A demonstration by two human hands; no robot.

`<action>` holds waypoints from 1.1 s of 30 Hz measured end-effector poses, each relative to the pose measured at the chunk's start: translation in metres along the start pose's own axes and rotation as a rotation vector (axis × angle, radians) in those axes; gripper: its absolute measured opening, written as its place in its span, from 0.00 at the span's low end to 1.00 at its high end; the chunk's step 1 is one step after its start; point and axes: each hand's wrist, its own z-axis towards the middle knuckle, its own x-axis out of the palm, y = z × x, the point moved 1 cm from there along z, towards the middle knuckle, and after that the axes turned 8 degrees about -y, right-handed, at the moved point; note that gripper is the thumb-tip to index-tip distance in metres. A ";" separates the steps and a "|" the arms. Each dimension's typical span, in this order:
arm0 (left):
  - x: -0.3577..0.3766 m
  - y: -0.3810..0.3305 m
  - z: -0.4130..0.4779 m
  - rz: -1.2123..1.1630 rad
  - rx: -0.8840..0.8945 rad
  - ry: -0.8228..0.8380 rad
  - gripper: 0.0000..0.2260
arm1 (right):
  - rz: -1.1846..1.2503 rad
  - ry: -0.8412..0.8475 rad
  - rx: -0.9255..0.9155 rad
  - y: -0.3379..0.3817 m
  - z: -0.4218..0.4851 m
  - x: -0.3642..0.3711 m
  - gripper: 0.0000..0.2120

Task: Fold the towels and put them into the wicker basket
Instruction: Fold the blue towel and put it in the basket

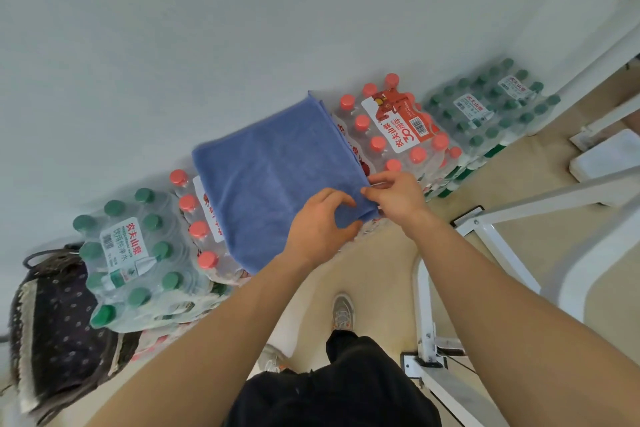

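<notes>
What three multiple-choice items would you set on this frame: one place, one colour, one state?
1. Where does the towel lie?
A) on a chair
B) on the packs of bottled water
C) in a drawer

2. What colour is the towel?
A) white
B) blue
C) red

3. What is the right hand doing?
A) hanging idle
B) holding a bottle
C) pinching the towel's near corner

Key:
1 B: red-capped packs show on both sides of it.
2 B: it is blue all over.
3 C: thumb and fingers meet on the corner, with the left hand gripping the edge beside it.
</notes>
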 end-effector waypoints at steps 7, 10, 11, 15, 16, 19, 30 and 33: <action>0.011 -0.019 0.003 -0.120 -0.065 -0.040 0.06 | 0.335 0.066 0.157 0.000 -0.016 0.000 0.10; 0.012 -0.019 0.006 -0.112 -0.079 -0.046 0.04 | 0.448 0.172 0.185 -0.004 -0.024 -0.006 0.15; 0.011 -0.019 0.007 -0.104 -0.076 -0.042 0.04 | 0.465 0.196 0.175 -0.007 -0.025 -0.008 0.16; 0.013 -0.017 0.006 -0.073 -0.066 -0.026 0.03 | 0.556 0.203 0.198 -0.018 -0.025 -0.011 0.18; 0.013 -0.017 0.006 -0.065 -0.061 -0.026 0.03 | 0.570 0.185 0.211 -0.020 -0.025 -0.012 0.18; 0.012 -0.019 0.005 -0.056 -0.043 -0.045 0.03 | 0.609 0.156 0.239 -0.023 -0.024 -0.014 0.19; 0.008 -0.030 -0.001 -0.049 0.014 -0.038 0.03 | 0.593 0.168 0.266 -0.024 -0.023 -0.022 0.26; 0.010 -0.032 -0.002 -0.038 0.040 -0.044 0.03 | 0.594 0.176 0.269 -0.022 -0.022 -0.024 0.26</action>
